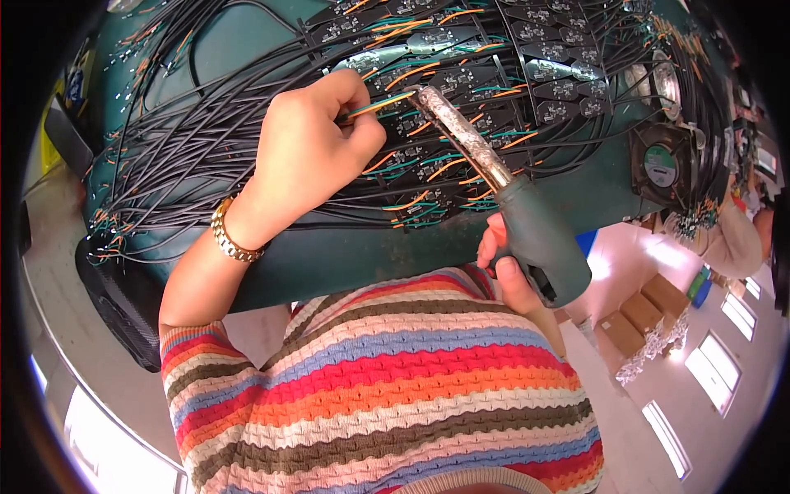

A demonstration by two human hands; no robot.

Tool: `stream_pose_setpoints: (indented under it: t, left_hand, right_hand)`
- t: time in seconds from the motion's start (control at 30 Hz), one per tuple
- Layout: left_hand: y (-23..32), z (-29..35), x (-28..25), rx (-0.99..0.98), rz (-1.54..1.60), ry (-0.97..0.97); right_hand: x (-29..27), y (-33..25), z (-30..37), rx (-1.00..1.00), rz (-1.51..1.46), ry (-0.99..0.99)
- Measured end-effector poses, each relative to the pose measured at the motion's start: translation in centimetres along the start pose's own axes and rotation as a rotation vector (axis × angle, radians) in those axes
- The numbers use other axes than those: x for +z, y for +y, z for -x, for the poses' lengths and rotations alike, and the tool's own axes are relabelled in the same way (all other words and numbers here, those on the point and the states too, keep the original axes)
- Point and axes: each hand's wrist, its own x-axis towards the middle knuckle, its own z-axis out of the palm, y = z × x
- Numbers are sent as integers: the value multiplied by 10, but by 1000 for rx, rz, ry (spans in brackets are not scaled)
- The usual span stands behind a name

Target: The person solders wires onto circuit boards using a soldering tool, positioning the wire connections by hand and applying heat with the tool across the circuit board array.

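My left hand (317, 140), with a gold watch at the wrist, pinches thin green and yellow-orange wires (388, 104). Their ends reach the tip of a soldering gun (543, 235); I cannot tell whether they touch it. My right hand (504, 263) is wrapped round the gun's dark green handle, and its stained metal barrel points up and left. Beneath the hands lie black circuit boards (568, 78) in panels, with orange and green wires on them. Black cables (181, 152) run from the boards to the left, partly hidden by my left hand.
The dark green table (362, 263) has its near edge by my body. A small square fan (658, 165) and a reel of silvery wire (666, 86) stand at the right, beside more cables. Another person's arm (731, 243) is at the far right. Cardboard boxes (642, 317) lie beyond the table.
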Motion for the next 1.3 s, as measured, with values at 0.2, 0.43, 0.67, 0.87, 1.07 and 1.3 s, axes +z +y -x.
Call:
stream_pose_setpoints:
  t: [0.2, 0.43, 0.67, 0.87, 1.07, 1.3]
  left_hand:
    - [2, -5, -2, -26, -28, -36]
    - [1, -8, -4, -24, -43, -48]
    - [1, -11, -7, -73, -27, -107]
    - [4, -11, -8, -109, -58, -136]
    - [2, -12, -6, -83, -61, -115]
    - [3, -11, -7, -78, -58, -106]
  right_hand:
    - [4, -18, -14, 11, 102, 48]
    - [5, -16, -17, -61, 195, 18]
    - [4, -19, -20, -74, 272, -15]
    - [6, -19, -20, -85, 255, 5]
    - [9, -16, -18, -51, 150, 51]
    - [0, -18, -14, -109, 174, 71]
